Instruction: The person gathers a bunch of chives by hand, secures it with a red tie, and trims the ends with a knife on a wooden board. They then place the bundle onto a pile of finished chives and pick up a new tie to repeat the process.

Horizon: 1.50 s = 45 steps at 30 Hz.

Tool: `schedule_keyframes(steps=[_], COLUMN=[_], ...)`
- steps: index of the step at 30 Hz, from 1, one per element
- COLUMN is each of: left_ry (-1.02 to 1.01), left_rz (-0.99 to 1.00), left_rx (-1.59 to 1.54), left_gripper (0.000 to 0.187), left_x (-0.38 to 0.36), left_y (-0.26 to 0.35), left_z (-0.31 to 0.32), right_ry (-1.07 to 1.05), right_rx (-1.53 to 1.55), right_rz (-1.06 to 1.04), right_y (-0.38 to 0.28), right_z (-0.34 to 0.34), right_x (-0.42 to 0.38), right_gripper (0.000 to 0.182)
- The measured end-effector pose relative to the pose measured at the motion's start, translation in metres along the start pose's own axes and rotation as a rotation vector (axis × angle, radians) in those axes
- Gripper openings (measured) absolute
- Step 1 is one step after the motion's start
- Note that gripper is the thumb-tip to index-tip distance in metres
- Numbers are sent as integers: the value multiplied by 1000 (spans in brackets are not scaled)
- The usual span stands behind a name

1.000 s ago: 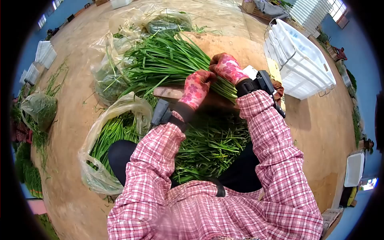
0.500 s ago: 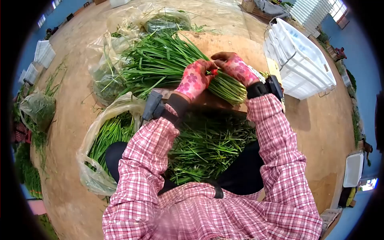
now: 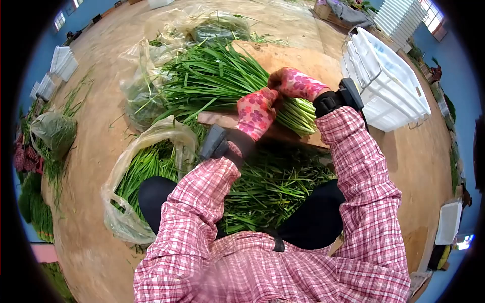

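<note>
Chive bundle [image 3: 222, 83] — across board [image 3: 298, 63], cut ends toward body. Left hand [image 3: 256, 112] and right hand [image 3: 297, 85], gloved, fingers closed round stalk end. Likely light, limp, bruisable — best gripped at firm stalk end. Bagged chives [image 3: 144, 169] alongside.

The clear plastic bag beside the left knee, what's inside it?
The clear plastic bag holds long green chive-like stalks, visible through its open mouth. Crumpled plastic covers the bag's lower end, so what lies deeper cannot be seen.
</note>
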<state>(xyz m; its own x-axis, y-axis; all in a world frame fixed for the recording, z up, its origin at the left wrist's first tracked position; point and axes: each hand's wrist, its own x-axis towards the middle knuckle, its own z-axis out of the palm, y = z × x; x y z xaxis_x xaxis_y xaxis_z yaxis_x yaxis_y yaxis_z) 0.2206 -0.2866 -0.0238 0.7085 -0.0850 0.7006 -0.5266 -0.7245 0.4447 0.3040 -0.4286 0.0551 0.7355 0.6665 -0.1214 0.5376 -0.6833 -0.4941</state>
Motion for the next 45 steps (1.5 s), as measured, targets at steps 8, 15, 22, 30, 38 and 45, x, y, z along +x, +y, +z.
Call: schedule_keyframes(steps=[8,15,22,30,38,45], left_ry=[-169,-387,-352,-545,-615,-696], left_rz=[-155,10,-90,107,519,267], left_rx=[79,-72,-82,-253,226,438], left_gripper=[12,18,32,24,100,91], left_x=[33,48,38,53,44,58], left_y=[-9,-30,-3,-20,-2,19], left_z=[-3,-9,-7,-6,1,9], right_ry=[528,482,570,662,472,457], right_rx=[-40,42,-122,327,-395,-556], right_rz=[295,199,184,-23,680,667], right_y=[-18,-20,-11,31,99,127], right_z=[41,50,54,71,48,59], right_x=[-44,-60,-100,-114,-207,-204], right_gripper=[20,25,28,26,24,44])
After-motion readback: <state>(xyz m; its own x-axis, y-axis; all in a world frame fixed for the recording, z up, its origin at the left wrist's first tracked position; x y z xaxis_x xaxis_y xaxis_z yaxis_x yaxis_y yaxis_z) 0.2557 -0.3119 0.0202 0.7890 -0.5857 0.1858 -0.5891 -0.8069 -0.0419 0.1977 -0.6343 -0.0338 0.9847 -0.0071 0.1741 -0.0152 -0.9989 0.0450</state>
